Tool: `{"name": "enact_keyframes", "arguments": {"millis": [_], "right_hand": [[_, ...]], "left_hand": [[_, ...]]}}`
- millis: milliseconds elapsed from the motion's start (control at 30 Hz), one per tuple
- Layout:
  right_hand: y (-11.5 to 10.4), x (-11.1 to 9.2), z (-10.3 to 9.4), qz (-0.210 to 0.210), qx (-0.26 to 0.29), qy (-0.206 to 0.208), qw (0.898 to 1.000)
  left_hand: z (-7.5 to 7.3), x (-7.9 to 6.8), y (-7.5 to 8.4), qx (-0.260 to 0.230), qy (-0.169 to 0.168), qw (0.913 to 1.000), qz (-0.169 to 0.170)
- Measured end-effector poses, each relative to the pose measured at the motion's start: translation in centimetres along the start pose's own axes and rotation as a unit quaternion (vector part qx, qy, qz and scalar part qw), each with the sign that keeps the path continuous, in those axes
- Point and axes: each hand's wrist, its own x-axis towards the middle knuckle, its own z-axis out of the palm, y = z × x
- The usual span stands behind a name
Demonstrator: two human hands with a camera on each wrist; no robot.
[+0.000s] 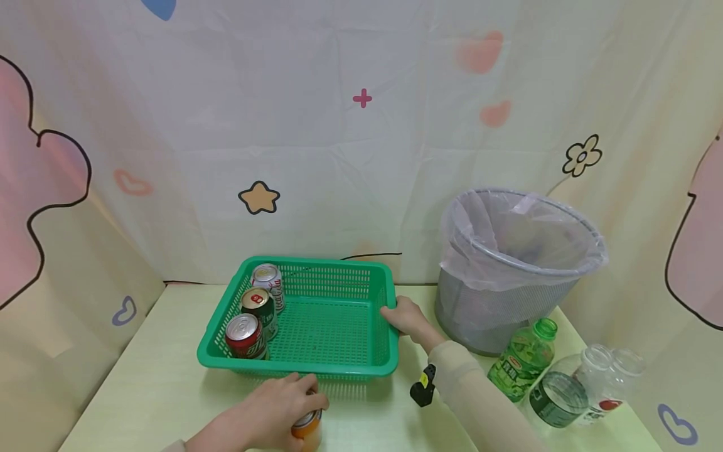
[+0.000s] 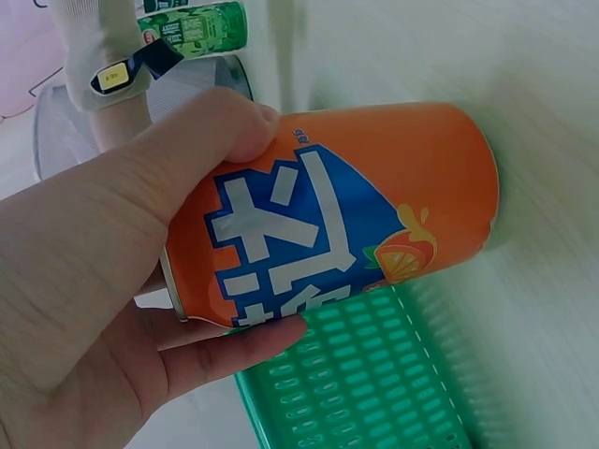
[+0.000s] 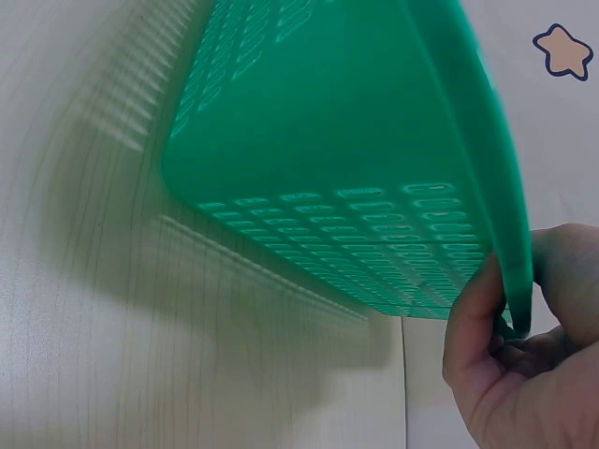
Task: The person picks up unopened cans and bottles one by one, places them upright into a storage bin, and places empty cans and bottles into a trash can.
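Observation:
In the head view, a green plastic basket (image 1: 316,370) sits on the table with three drink cans standing along its left side: a red can (image 1: 246,337), a dark green can (image 1: 260,312) and a silver can (image 1: 268,285). My right hand (image 1: 411,319) grips the basket's right rim, thumb on one side and fingers curled under the other in the right wrist view. In front of the basket, my left hand (image 1: 277,408) holds an orange soda can (image 2: 412,178) around its upper part. The left wrist view shows thumb and fingers on opposite sides of this can.
A mesh bin (image 1: 480,314) with a plastic liner stands behind and right of the basket. Before it are a green bottle (image 1: 519,364), a clear jar with a dark green label (image 1: 556,402) and other clear bottles (image 1: 599,376) near the table's right edge.

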Motion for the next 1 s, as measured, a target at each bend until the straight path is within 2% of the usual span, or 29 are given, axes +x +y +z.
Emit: {"name": "enact_keyframes", "arguments": {"millis": [533,1000], "right_hand": [[0.1,0.1,0.1,0.0,0.0,-0.002,1.0],[0.1,0.1,0.0,-0.002,0.001,-0.003,1.0]], "left_hand": [[-1.2,-0.2,0.2,0.021,0.0,0.9998,0.006],[-2.8,-0.7,0.4,0.029,0.029,0.9988,0.028]]}}
